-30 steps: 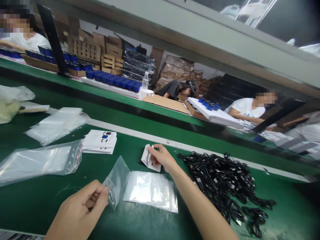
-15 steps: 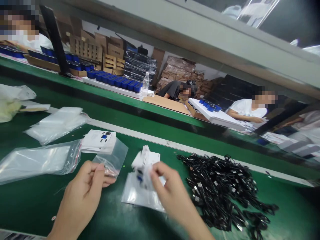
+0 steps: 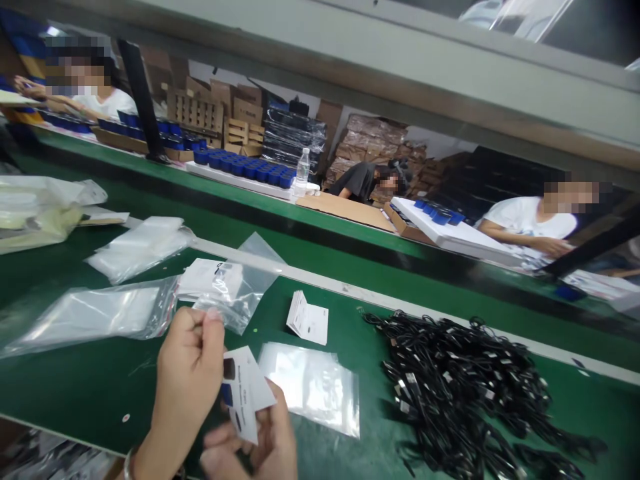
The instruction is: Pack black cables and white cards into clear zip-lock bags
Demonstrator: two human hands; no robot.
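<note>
My left hand (image 3: pixel 187 380) pinches a clear plastic bag (image 3: pixel 255 277) by its lower edge; the bag stands up over a stack of white printed cards (image 3: pixel 200 279). Just below and to the right, my right hand (image 3: pixel 265 440) holds a folded white leaflet (image 3: pixel 245 393) with dark and blue pictures on it. Behind the hands a folded white booklet (image 3: pixel 313 321) rests on the green table. Flat clear bags (image 3: pixel 320 390) lie in front of that booklet. A heap of black cables (image 3: pixel 450 387) spreads out at the right.
More clear bags (image 3: pixel 95 317) lie at the left. Beyond the pale strip, a raised ledge carries blue cups (image 3: pixel 245 167), a bottle (image 3: pixel 303 173) and cardboard (image 3: pixel 345 210). Several people sit behind it. A grey beam (image 3: pixel 350 73) crosses overhead.
My right hand has brought the leaflet down and left, away from the booklet, close to my left hand. The bag in my left hand is raised higher. The view has shifted slightly left.
</note>
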